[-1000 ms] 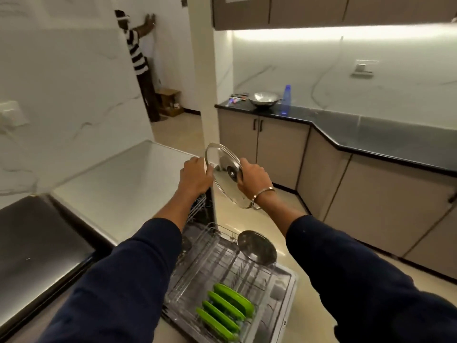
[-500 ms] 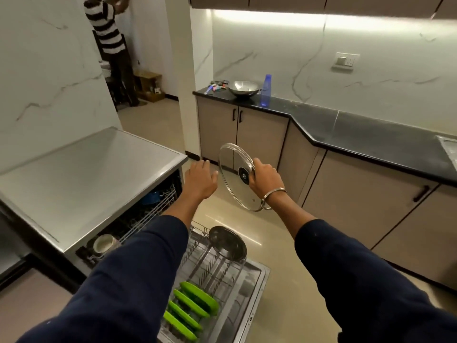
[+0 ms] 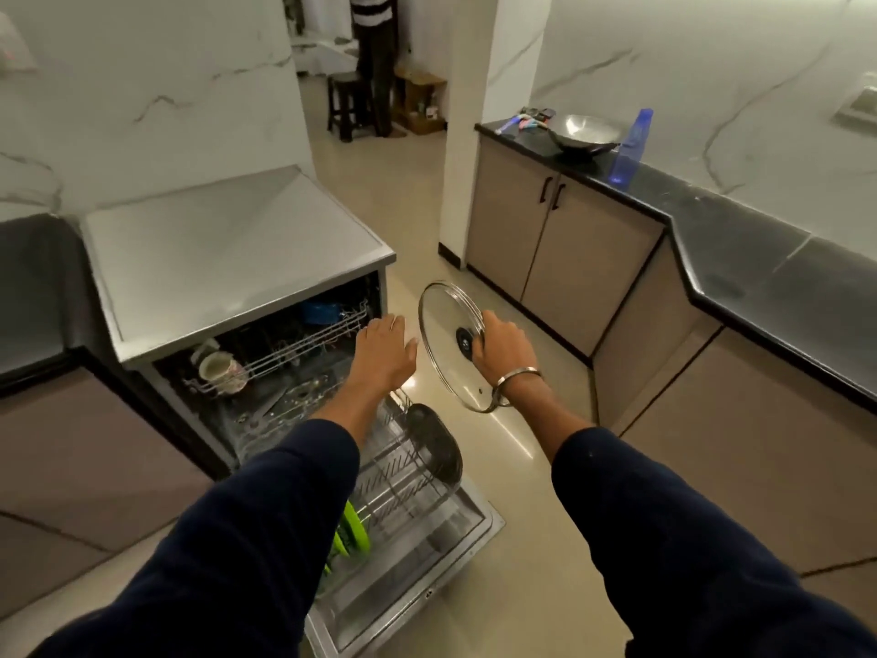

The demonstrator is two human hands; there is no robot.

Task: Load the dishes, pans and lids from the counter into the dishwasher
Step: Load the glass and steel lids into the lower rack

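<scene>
At the centre of the frame the right hand [image 3: 504, 344] holds a round glass lid [image 3: 451, 341] by its black knob, fingers curled round the knob from behind. The lid is clear, with a thin bright metal rim, and it stands on edge, tilted, in the air above the pale glossy floor. A plain metal bangle [image 3: 515, 379] circles the wrist just below it. The left hand [image 3: 383, 353], just left of the lid and apart from it, is flat with the fingers straight and close together; it holds nothing.

Below the hands, in the lower centre, the dishwasher [image 3: 228, 258] stands open under a smooth, matt steel top. Its lower rack [image 3: 403, 477] of thin wire tines is pulled out over the dropped door. A round dark metal lid [image 3: 434, 446] stands on edge at the far end of that rack, and curved green plates [image 3: 353, 531] stand in a row nearer the camera, partly hidden by the left sleeve. In the upper rack [image 3: 303, 341], left of centre, a pale rounded cup [image 3: 219, 369] lies on its side, and something blue sits farther back.

At the upper right, a polished black stone counter [image 3: 740, 239] runs over beige cabinet doors. A wide shallow steel wok [image 3: 584, 131] sits on it beside a translucent blue bottle [image 3: 631, 144]. At the top of the frame a person in a striped top [image 3: 372, 21] stands next to a dark stool [image 3: 349, 104].
</scene>
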